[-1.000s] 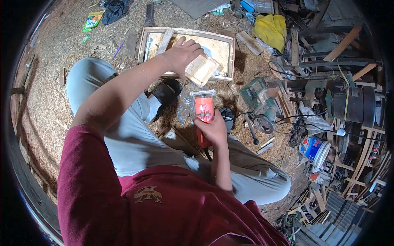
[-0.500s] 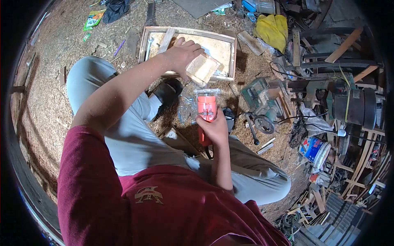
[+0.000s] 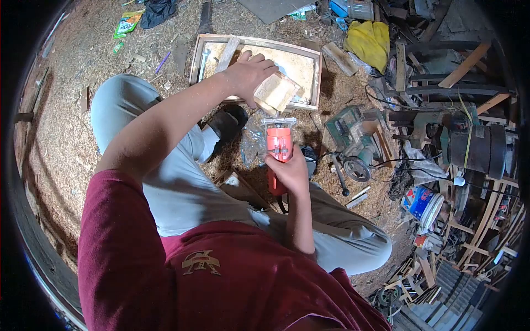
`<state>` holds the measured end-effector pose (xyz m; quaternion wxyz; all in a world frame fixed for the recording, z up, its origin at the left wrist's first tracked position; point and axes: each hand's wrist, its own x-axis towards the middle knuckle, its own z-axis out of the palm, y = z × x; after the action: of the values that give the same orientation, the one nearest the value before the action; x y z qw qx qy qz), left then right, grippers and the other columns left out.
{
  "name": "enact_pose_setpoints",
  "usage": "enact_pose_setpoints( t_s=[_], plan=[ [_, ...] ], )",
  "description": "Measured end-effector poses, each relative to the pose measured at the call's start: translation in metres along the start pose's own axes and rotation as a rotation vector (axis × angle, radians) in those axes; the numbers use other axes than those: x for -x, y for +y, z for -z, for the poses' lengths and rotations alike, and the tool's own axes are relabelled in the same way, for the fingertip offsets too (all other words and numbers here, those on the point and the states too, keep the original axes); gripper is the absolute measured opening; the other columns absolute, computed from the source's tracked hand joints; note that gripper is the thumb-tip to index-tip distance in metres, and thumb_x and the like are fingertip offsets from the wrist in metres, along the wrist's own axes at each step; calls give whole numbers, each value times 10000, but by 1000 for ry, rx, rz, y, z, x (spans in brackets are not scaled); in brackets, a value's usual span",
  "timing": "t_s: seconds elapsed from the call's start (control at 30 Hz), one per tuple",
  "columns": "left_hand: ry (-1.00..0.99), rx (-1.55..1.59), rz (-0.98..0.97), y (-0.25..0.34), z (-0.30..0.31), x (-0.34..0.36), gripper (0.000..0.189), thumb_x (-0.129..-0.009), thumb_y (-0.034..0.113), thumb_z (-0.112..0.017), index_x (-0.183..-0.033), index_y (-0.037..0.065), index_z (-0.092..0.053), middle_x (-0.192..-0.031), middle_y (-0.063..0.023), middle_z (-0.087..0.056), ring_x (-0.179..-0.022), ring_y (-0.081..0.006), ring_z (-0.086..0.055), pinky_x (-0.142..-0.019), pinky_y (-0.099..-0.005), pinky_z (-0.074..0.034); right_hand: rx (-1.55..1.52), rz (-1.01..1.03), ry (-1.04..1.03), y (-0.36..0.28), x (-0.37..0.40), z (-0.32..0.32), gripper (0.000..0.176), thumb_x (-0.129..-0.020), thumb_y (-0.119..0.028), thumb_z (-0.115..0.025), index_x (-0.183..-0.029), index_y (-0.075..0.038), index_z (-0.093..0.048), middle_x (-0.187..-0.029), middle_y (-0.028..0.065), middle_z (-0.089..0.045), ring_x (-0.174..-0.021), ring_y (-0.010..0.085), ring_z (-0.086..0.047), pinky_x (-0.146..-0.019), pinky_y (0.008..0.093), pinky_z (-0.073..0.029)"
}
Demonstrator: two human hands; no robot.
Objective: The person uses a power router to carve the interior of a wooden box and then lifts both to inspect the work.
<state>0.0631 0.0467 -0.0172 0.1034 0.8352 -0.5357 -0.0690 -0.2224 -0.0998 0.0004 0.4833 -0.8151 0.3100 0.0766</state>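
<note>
My left hand (image 3: 251,77) is closed on the left side of a pale wooden block (image 3: 277,91), fingers over its far edge and thumb at the near side. The block is tilted over the near edge of a shallow wooden tray (image 3: 316,83), which has light sawdust inside and a wooden strip (image 3: 227,54) lying across it. My right hand (image 3: 291,170) grips an orange handheld power tool (image 3: 279,140) with a clear plate at its front end. That plate is right at the block's near end. Part of the tool's lower body is hidden behind my right hand.
A wrench (image 3: 205,58) lies in the tray's left end. To the right sit a green machine (image 3: 350,129) with a handwheel (image 3: 357,169), trailing black cords and a blue-and-white bucket (image 3: 422,205). A yellow cloth (image 3: 367,45) is at the back; wood scraps crowd the right side.
The whole view has shifted slightly. Both hands keep their holds, and the block and the orange tool's clear front plate stay close together.
</note>
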Motion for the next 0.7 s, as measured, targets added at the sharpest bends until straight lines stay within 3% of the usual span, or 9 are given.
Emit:
enact_pose_setpoints(
  t_s=[0.7],
  plan=[
    [-12, -45, -7, 2, 2, 0, 1298, -499, 456, -1002, -1616, 44, -485, -1548, -141, -577, -1420, -324, -524, -1198, -548, -345, 28, -3, -5, -6, 0, 2, 529, -782, -380, -909, -1095, -14, -687, -1009, 183, -793, -942, 326, -792, -882, 417, -594]
  ],
)
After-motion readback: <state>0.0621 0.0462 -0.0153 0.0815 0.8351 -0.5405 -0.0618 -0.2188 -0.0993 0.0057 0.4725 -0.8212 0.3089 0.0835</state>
